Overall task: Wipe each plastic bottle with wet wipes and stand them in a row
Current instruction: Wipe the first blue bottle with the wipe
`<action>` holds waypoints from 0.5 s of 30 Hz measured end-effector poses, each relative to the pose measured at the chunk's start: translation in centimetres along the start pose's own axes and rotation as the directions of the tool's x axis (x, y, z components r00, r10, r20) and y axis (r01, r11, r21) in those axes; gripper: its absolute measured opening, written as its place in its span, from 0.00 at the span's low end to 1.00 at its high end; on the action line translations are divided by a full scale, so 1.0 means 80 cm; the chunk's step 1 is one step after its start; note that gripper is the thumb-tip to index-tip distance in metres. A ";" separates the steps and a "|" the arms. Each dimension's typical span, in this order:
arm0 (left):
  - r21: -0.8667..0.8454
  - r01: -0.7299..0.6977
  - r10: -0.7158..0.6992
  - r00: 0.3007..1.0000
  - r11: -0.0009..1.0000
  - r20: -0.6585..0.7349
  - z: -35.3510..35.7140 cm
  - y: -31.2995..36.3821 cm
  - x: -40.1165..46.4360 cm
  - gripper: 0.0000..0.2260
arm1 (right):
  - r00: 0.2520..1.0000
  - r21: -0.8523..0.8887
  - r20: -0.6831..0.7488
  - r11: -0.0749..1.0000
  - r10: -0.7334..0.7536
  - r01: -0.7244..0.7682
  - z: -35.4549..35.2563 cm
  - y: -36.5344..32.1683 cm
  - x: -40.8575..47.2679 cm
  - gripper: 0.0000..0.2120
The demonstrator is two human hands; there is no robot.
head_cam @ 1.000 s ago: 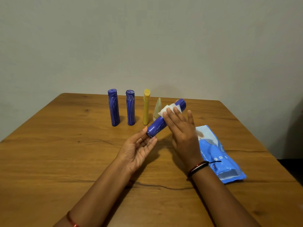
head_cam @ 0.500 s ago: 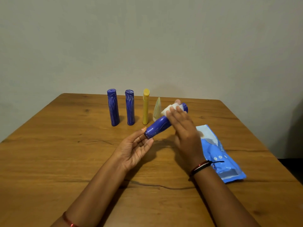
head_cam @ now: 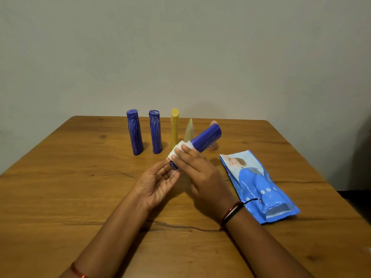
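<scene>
A blue plastic bottle (head_cam: 206, 140) is held tilted above the table, its top pointing up and to the right. My left hand (head_cam: 158, 183) pinches its lower end between thumb and fingers. My right hand (head_cam: 200, 173) wraps a white wet wipe (head_cam: 177, 150) round the bottle's lower part. Behind them stand two blue bottles (head_cam: 135, 133) (head_cam: 155, 132), a yellow bottle (head_cam: 174, 129) and a pale cone-shaped bottle (head_cam: 189, 130) in a row. A pinkish bottle (head_cam: 213, 123) is mostly hidden behind the held one.
A blue wet wipes pack (head_cam: 259, 185) lies flat to the right of my right hand. The wooden table (head_cam: 60, 187) ends at a plain wall just behind the row of bottles.
My right hand has slid the wipe down the bottle from its top end to its lower end. The left hand kept hold of the bottle's base.
</scene>
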State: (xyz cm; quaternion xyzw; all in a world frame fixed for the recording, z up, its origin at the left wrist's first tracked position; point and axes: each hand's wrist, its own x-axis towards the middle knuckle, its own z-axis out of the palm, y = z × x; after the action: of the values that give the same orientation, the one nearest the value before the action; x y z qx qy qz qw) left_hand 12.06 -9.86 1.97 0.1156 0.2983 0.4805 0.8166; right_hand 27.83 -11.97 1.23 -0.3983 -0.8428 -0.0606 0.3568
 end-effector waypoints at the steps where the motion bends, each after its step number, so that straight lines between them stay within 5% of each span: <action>1: 0.002 -0.001 0.001 1.000 1.000 0.005 0.000 0.001 0.000 0.14 | 1.000 0.001 -0.005 1.000 0.000 0.000 -0.001 0.003 0.001 0.29; 8: 0.078 0.037 -0.035 0.999 0.996 -0.028 0.003 -0.004 -0.002 0.15 | 0.894 0.024 -0.347 0.956 0.282 -0.292 -0.016 0.059 0.002 0.29; 15: -0.009 0.053 -0.053 0.998 0.999 -0.018 0.003 -0.004 0.000 0.15 | 0.987 0.043 -0.100 0.991 0.129 -0.125 -0.002 0.017 -0.001 0.32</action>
State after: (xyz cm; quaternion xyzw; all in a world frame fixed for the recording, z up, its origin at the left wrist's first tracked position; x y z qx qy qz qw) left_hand 12.43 -9.95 2.02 0.0997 0.3067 0.4609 0.8268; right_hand 28.92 -11.13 1.05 -0.4410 -0.7972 -0.0426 0.4101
